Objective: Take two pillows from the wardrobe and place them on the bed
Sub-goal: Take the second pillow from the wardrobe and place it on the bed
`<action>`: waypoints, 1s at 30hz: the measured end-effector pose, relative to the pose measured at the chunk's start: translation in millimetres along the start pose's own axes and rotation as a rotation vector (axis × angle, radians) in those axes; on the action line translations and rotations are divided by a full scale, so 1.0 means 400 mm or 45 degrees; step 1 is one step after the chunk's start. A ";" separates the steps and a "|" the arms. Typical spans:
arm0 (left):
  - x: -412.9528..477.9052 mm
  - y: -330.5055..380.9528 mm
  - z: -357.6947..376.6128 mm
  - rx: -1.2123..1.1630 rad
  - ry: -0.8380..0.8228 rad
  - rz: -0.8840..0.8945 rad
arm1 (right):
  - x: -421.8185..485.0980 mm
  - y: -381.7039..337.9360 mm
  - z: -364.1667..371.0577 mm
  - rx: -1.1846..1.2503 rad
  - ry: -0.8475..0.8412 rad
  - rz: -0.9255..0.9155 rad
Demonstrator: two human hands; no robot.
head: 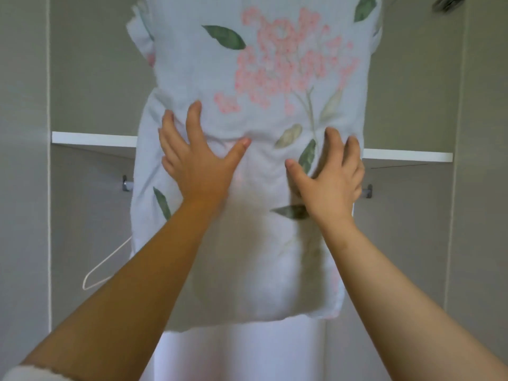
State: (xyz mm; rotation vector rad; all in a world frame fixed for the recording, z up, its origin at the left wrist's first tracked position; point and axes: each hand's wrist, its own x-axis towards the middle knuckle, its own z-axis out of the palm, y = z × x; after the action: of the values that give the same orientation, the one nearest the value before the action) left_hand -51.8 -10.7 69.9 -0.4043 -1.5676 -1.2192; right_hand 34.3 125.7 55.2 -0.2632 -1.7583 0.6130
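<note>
A white, fluffy fabric sleeve cuff [26, 373] rims the left arm [123, 270]; the right arm [398, 284], left hand [198, 166] and right hand [332, 177] are bare.

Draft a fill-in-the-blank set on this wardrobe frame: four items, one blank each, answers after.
1. The pillow bears a ____ flower print with green leaves.
2. ____ hands touch the pillow: the left hand and the right hand.
3. A white hanger shows on the ____ side of the pillow.
4. The white shelf runs ____ the pillow.

Missing words: pink; Both; left; behind.
</note>
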 end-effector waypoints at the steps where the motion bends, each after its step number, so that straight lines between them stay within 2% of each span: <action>1: 0.013 0.014 0.000 -0.068 -0.037 -0.040 | 0.006 -0.006 -0.005 0.052 0.012 0.020; 6: 0.014 0.014 0.018 -0.258 -0.137 -0.128 | 0.016 0.002 -0.014 0.267 0.038 0.178; 10: -0.026 -0.009 0.046 -0.124 -0.271 -0.179 | 0.008 0.040 0.013 0.280 -0.081 0.277; 13: -0.054 -0.017 0.058 -0.176 -0.319 -0.205 | 0.001 0.069 0.028 0.276 -0.115 0.330; 20: -0.082 -0.050 0.073 -0.328 -0.285 -0.191 | 0.006 0.136 0.052 0.343 -0.092 0.356; 30: -0.161 -0.051 0.012 -0.452 -0.312 -0.287 | -0.058 0.179 -0.008 0.225 -0.233 0.244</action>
State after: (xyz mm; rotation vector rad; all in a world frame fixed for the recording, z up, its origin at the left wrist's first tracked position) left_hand -45.3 5.3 4.3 -0.6379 -1.6353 -1.6843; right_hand 33.7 175.0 -1.6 -0.2611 -1.8529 0.9508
